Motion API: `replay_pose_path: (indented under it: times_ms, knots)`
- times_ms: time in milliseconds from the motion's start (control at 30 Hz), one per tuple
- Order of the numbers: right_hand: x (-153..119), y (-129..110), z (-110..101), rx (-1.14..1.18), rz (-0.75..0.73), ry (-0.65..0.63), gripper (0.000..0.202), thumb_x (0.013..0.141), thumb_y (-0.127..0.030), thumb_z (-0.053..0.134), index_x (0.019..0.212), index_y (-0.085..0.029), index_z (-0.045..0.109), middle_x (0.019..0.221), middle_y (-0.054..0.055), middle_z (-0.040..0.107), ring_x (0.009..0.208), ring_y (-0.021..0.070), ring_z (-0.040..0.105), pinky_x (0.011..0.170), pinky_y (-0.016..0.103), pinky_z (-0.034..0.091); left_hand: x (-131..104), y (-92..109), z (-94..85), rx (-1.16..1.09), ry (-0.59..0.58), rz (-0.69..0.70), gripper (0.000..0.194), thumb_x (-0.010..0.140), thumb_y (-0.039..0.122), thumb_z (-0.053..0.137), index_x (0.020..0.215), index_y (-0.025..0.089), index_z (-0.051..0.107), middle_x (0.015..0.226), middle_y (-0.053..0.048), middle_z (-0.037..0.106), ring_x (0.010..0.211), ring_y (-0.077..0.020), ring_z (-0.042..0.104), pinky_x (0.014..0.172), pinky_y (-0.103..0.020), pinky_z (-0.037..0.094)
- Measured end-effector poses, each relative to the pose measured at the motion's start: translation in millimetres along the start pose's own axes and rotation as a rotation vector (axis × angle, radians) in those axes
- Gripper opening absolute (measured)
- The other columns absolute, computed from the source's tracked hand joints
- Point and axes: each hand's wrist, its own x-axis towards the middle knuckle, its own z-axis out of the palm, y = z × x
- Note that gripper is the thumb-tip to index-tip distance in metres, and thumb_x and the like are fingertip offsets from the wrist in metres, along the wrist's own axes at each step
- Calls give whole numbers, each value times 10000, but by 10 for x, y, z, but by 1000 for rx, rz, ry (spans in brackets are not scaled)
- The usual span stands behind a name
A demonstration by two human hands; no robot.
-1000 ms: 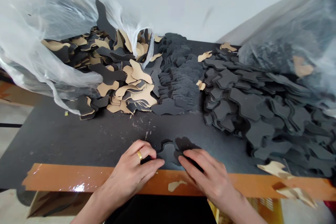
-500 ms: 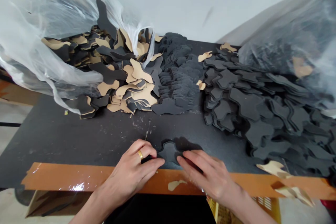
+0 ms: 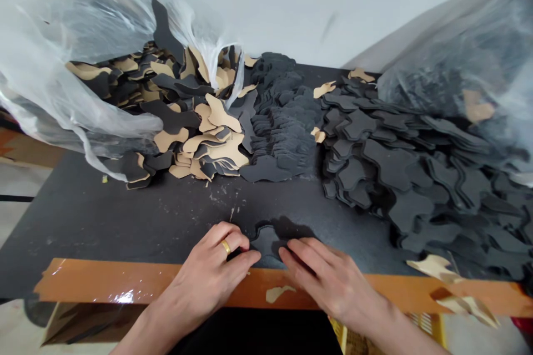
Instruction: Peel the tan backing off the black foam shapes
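A dark grey foam-like cutout (image 3: pixel 267 241) with a wavy outline lies on the black tabletop (image 3: pixel 179 216), close to the front edge. My left hand (image 3: pixel 220 258), a gold ring on one finger, pinches its left end between thumb and curled fingers. At the opposite end, my right hand (image 3: pixel 318 266) has its thumb and fingers closed on the piece. Both ends of the cutout are hidden by my fingers. Beyond my hands runs a row of overlapping dark cutouts (image 3: pixel 283 138).
Back left, a clear plastic bag (image 3: pixel 112 116) spills dark cutouts with tan backing (image 3: pixel 225 147). Stacks of dark cutouts (image 3: pixel 391 163) fill the right side, beside another plastic bag (image 3: pixel 453 72). Brown tape (image 3: pixel 145 283) covers the front edge, with tan scraps (image 3: pixel 437 266) on it.
My right hand has shifted very slightly left along the cutout, its fingers a little closer together. The left hand and the piles stay practically the same.
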Motion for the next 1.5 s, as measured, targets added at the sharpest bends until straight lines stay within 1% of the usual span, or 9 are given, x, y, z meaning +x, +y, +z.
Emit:
replay_pose_path:
  times_ms: [500, 600, 700, 833, 1000, 1100, 1267, 1367, 1500]
  knots:
    - [52, -41, -37, -12, 18, -64, 337, 971, -73, 378, 1133, -16, 668, 1049, 168, 680, 900, 257, 620, 748, 354, 598, 110, 57, -112, 101, -210, 44, 172, 942, 92, 517, 974, 159, 672, 975, -47, 676, 904, -230, 568, 736, -378, 512]
    - [7, -53, -36, -46, 25, -83, 337, 965, -76, 393, 1168, -30, 658, 1104, 158, 674, 979, 274, 608, 809, 377, 583, 99, 99, -130, 88, -184, 19, 187, 922, 105, 526, 1008, 181, 674, 979, -35, 693, 889, -229, 582, 740, -393, 512]
    - [-80, -71, -14, -109, 27, -104, 379, 969, -82, 375, 1261, -56, 616, 1206, 148, 655, 1110, 306, 568, 870, 425, 557, 81, 140, -117, 130, -143, 4, 179, 939, 156, 518, 1026, 189, 671, 1135, -39, 698, 1049, -256, 582, 843, -426, 508]
    - [-181, -112, 59, -140, 64, -85, 393, 974, -105, 396, 1321, -68, 575, 1340, 132, 605, 1266, 323, 483, 964, 469, 499, 45, 118, -35, 222, -205, 62, 176, 960, 223, 517, 1045, 160, 657, 1437, -48, 550, 1355, -303, 403, 1036, -481, 436]
    - [-204, -165, 122, -128, 118, -41, 384, 982, -206, 484, 1333, -76, 568, 1385, 117, 587, 1333, 323, 439, 986, 470, 494, -29, 43, 65, 310, -222, 80, 547, 944, 287, 589, 1449, 149, 429, 1547, -24, 418, 1468, -330, 214, 1142, -511, 358]
    - [-189, -187, 128, -110, 152, -38, 411, 983, -259, 504, 1351, -83, 551, 1431, 115, 549, 1373, 322, 404, 1005, 486, 496, -75, 39, 93, 329, -234, 78, 647, 912, 351, 633, 1489, 203, 381, 1575, -16, 370, 1480, -359, 186, 1137, -552, 362]
    - [-146, -185, 93, -74, 149, -143, 596, 943, -365, 580, 1460, -113, 421, 1555, 106, 383, 1444, 319, 314, 1093, 523, 437, -209, 38, 122, 399, -272, 89, 819, 830, 491, 689, 1517, 224, 331, 1617, -70, 264, 1474, -426, 166, 1097, -614, 383]
    - [-118, -181, 84, -65, 159, -99, 531, 950, -359, 579, 1420, -134, 478, 1506, 110, 462, 1416, 294, 379, 1079, 497, 462, -303, 15, 145, 450, -226, 106, 736, 854, 439, 667, 1495, 219, 379, 1598, -83, 311, 1459, -422, 223, 1067, -586, 429]
    - [-52, -230, 187, -38, 278, 111, 292, 991, -300, 504, 1217, -166, 630, 1294, 116, 653, 1240, 282, 569, 932, 459, 564, -329, 11, 198, 377, -33, 115, 468, 908, 158, 585, 1372, 191, 533, 1475, -96, 500, 1421, -349, 343, 1071, -532, 446]
